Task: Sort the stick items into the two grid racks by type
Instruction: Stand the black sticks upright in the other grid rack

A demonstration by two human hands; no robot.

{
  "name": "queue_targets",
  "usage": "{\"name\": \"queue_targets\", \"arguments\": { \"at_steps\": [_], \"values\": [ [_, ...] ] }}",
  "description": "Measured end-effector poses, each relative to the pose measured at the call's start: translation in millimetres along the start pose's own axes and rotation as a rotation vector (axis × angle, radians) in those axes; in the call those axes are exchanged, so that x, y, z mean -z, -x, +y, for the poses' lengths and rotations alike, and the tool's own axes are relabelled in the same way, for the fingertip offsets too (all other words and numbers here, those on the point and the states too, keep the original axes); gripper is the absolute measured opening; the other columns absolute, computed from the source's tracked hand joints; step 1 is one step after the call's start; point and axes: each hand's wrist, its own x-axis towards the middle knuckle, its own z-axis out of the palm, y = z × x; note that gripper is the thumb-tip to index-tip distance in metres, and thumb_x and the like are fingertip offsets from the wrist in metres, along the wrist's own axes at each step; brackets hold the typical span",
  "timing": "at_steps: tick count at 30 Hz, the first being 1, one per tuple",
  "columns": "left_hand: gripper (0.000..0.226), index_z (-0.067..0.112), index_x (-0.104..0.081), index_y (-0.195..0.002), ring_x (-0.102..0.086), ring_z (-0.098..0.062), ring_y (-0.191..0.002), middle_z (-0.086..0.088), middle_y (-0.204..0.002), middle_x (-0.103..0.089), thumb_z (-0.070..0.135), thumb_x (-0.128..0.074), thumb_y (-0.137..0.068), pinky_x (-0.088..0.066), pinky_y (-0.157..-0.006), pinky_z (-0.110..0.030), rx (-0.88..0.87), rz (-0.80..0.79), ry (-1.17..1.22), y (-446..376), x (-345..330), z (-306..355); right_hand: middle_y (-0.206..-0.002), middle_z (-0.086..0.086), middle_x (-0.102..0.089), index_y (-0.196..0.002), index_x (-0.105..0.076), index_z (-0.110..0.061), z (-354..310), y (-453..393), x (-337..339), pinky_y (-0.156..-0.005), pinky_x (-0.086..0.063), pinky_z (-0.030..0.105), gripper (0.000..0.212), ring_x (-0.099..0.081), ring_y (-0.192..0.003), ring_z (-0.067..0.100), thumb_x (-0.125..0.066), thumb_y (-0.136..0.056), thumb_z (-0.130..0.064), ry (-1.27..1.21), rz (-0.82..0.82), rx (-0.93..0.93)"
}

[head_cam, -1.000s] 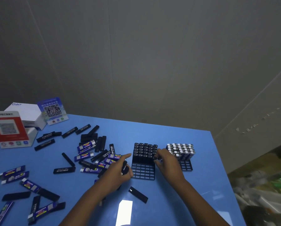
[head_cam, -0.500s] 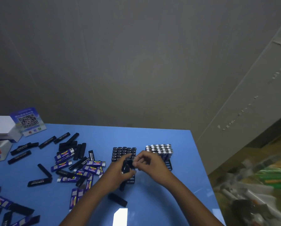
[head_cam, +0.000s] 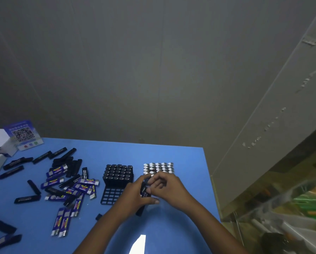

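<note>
Blue-wrapped and partly hidden, one stick item (head_cam: 145, 186) sits pinched between both hands just in front of the right grid rack (head_cam: 159, 168). The left hand (head_cam: 135, 197) is curled around its lower part, thumb along the bottom; a dark end (head_cam: 139, 210) pokes out below that hand, though whether it belongs to the same stick I cannot tell. The right hand (head_cam: 167, 187) is nearly closed, its fingertips (head_cam: 149, 189) nipping the upper end.

That rack already carries silver-topped sticks in its far rows, so this one likely belongs in the next free cell at the near edge. To seat it well, turn the stick upright, line it square over a single cell, and press straight down with the right hand while the left steadies the rack; a tilted entry could jam against a neighbour.

Just left stands the black-stick rack (head_cam: 117, 180), its far rows filled and near cells open. Further left, loose black and blue sticks (head_cam: 69, 182) lie scattered over the blue table (head_cam: 181, 226).
</note>
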Motion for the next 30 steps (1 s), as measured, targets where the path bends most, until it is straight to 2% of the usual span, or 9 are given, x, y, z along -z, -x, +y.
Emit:
{"name": "queue_targets", "arguments": {
  "at_steps": [4,7,10,13,17,20,22,25,30],
  "values": [
    [0.085,0.026,-0.050,-0.134,-0.060,0.017,-0.082,0.019,-0.095,-0.065,0.031,-0.091,-0.060,-0.045,-0.069,-0.005,0.031,0.023,0.000,2.5,-10.5,8.0,-0.075,-0.003,-0.070,-0.097,-0.073,-0.010,10.6,3.1,18.1,-0.075,-0.055,0.023,0.018,-0.063,-0.073,0.008,-0.080,-0.081,-0.007,-0.066,-0.023,0.004],
    [0.086,0.029,-0.050,-0.133,-0.059,0.012,-0.072,0.018,-0.086,-0.062,0.035,-0.091,-0.058,-0.045,-0.067,-0.006,0.057,0.056,-0.005,6.3,-12.6,9.0,-0.083,0.009,-0.072,-0.101,-0.077,-0.013,16.0,3.4,30.5,-0.081,-0.057,0.030,0.016,-0.064,-0.076,0.017,-0.074,-0.087,-0.005,-0.096,0.004,0.037],
    [0.099,0.032,-0.048,-0.134,-0.064,-0.005,-0.073,0.002,-0.076,-0.068,0.056,-0.087,-0.045,-0.048,-0.072,-0.012,0.087,0.051,0.005,8.7,-10.9,4.0,-0.093,0.013,-0.074,-0.098,-0.079,-0.023,19.8,0.8,41.8,-0.082,-0.056,0.038,0.022,-0.066,-0.085,0.032,-0.066,-0.093,-0.006,-0.055,0.067,0.083],
    [0.103,0.035,-0.046,-0.129,-0.068,-0.017,-0.076,-0.003,-0.077,-0.072,0.067,-0.083,-0.039,-0.051,-0.082,-0.019,0.105,0.044,0.074,8.7,-9.0,-3.3,-0.081,0.005,-0.071,-0.098,-0.075,-0.007,21.0,-2.9,53.5,-0.068,-0.055,0.026,0.016,-0.065,-0.071,0.018,-0.061,-0.095,0.001,-0.148,0.127,0.037],
    [0.088,0.037,-0.046,-0.125,-0.067,-0.012,-0.075,0.000,-0.077,-0.072,0.051,-0.084,-0.046,-0.052,-0.082,-0.019,0.128,0.051,0.088,8.4,-5.7,-3.7,-0.097,0.020,-0.071,-0.096,-0.063,0.004,26.0,-4.2,58.9,-0.077,-0.057,0.025,0.004,-0.074,-0.082,0.024,-0.064,-0.092,0.005,-0.334,0.159,-0.071],
    [0.080,0.041,-0.047,-0.119,-0.065,-0.005,-0.072,0.008,-0.075,-0.071,0.049,-0.083,-0.048,-0.052,-0.083,-0.019,0.125,0.067,0.070,4.3,-1.4,-3.1,-0.116,0.027,-0.068,-0.097,-0.057,-0.001,29.2,-3.3,55.6,-0.083,-0.057,0.027,0.017,-0.073,-0.097,0.031,-0.065,-0.088,0.011,-0.432,0.147,-0.101],
    [0.087,0.039,-0.048,-0.123,-0.067,-0.007,-0.075,0.008,-0.077,-0.072,0.057,-0.082,-0.046,-0.052,-0.080,-0.019,0.120,0.066,0.051,0.1,1.5,-2.6,-0.123,0.027,-0.063,-0.116,-0.057,-0.006,26.8,-0.5,54.8,-0.085,-0.056,0.028,0.037,-0.072,-0.102,0.033,-0.067,-0.085,0.012,-0.436,0.094,-0.090],
    [0.091,0.031,-0.050,-0.132,-0.068,-0.012,-0.082,0.000,-0.080,-0.073,0.053,-0.082,-0.050,-0.052,-0.090,-0.028,0.123,0.069,0.037,-5.5,4.0,-1.4,-0.130,0.018,-0.059,-0.141,-0.047,-0.036,24.1,1.9,57.7,-0.099,-0.053,0.035,0.073,-0.070,-0.106,0.036,-0.070,-0.084,0.003,-0.375,-0.036,-0.071],
    [0.083,0.028,-0.050,-0.135,-0.064,-0.006,-0.078,0.004,-0.077,-0.072,0.040,-0.084,-0.060,-0.050,-0.087,-0.027,0.120,0.071,0.033,-14.9,8.7,2.6,-0.118,0.016,-0.055,-0.145,-0.036,-0.052,11.2,-3.9,56.9,-0.100,-0.052,0.035,0.083,-0.069,-0.098,0.023,-0.067,-0.090,0.002,-0.214,-0.132,0.015]
  ]
}}
